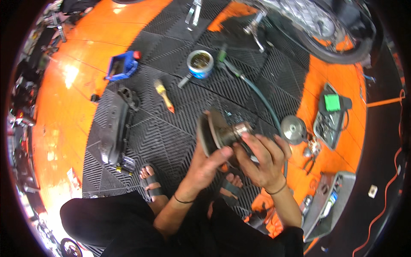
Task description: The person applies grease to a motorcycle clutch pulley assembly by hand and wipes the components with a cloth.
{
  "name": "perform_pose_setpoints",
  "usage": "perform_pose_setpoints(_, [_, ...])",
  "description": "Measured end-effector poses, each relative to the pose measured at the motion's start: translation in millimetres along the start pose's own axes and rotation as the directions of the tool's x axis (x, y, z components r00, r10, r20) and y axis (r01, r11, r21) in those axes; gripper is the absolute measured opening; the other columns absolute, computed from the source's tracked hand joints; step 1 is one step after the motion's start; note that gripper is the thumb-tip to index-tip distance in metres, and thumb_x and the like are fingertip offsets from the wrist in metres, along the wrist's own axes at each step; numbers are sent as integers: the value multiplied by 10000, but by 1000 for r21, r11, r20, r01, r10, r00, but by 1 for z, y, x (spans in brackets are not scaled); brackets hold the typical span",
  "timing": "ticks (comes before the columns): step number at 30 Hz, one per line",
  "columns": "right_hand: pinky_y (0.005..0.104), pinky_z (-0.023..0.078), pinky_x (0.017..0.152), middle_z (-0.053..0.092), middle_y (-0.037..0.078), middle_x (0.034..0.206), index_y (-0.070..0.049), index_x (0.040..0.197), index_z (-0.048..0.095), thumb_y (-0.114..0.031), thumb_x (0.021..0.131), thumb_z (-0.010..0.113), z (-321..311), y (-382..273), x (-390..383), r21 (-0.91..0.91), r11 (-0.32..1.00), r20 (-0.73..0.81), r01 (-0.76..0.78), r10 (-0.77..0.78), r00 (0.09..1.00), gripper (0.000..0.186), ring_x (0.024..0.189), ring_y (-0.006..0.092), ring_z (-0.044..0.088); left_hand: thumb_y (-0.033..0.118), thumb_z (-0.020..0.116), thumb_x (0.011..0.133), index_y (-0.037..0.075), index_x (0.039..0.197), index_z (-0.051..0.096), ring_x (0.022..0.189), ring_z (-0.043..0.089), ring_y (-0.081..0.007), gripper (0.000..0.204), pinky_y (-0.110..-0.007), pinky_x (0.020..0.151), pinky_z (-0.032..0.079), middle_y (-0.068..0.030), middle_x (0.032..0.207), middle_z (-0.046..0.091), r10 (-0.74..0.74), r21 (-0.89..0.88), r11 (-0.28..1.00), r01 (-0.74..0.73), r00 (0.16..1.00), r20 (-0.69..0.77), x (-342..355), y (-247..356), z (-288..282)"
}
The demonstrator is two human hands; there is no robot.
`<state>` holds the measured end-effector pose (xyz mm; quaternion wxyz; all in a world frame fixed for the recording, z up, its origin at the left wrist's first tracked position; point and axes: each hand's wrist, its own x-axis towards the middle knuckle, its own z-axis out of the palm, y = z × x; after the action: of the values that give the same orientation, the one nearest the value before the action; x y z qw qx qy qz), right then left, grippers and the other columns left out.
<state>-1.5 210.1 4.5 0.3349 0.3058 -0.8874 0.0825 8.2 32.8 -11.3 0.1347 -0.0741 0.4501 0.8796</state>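
Observation:
In front of me, above the black ribbed mat (145,141), I hold a pulley (220,128) with two broad metal discs and a short cylindrical hub. My left hand (204,165) is closed round the discs from below, its thumb on the near side. The fingers of my right hand (262,160) are bent around the hub end, partly hiding it. Beyond the pulley lies a paintbrush (164,95) with an orange-tipped handle. A blue tin (201,75) with dark contents stands farther off.
A green air gun (222,55) trails a hose (261,96). At left are a blue container (122,66) and a black cover (114,132). Rightward lie a round metal bell (293,129), a grey cover (327,132), pliers (309,165) and a toolbox (342,214). A motorcycle wheel (338,55) stands beyond.

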Motion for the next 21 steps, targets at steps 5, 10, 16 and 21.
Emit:
perform_pose_setpoints(5, [445, 363, 1076, 645, -53, 1307, -212, 1051, 741, -284, 969, 544, 2, 9, -5, -41, 993, 75, 110, -107, 991, 225, 1194, 162, 552, 282, 724, 931, 10, 1610, -77, 1119, 577, -216, 1085, -270, 739, 547, -182, 1410, 437, 5, 172, 985, -6, 1000, 5, 3, 1, -3])
perform_pose_setpoints(10, [464, 366, 1066, 610, -63, 1302, -197, 1013, 724, -177, 905, 646, 9, 4, 1, 44, 999, 47, 24, -26, 999, 135, 1187, 181, 529, 429, 703, 943, -119, 1566, -95, 1540, 144, -375, 1151, -442, 1238, 213, -312, 1623, 115, 86, 216, 972, -93, 996, 39, 9, -8, -12])
perform_pose_setpoints(16, [482, 364, 1068, 615, -61, 1286, -200, 984, 710, -186, 903, 648, 2, 3, 9, 40, 999, 41, 4, -5, 999, 104, 1184, 188, 532, 441, 694, 947, -115, 1567, -103, 1552, 105, -392, 1152, -452, 1251, 174, -322, 1639, 75, 94, 232, 967, -100, 995, 38, 8, -12, -12])
perform_pose_setpoints(21, [473, 350, 1090, 633, -64, 1249, -198, 937, 728, -196, 941, 608, -2, 4, 3, -64, 993, -19, 98, -100, 995, 120, 1183, 169, 530, 425, 685, 952, -108, 1571, -100, 1555, 91, -395, 1133, -455, 1254, 167, -314, 1644, 68, 52, 187, 981, -60, 997, 49, 4, -4, -4])
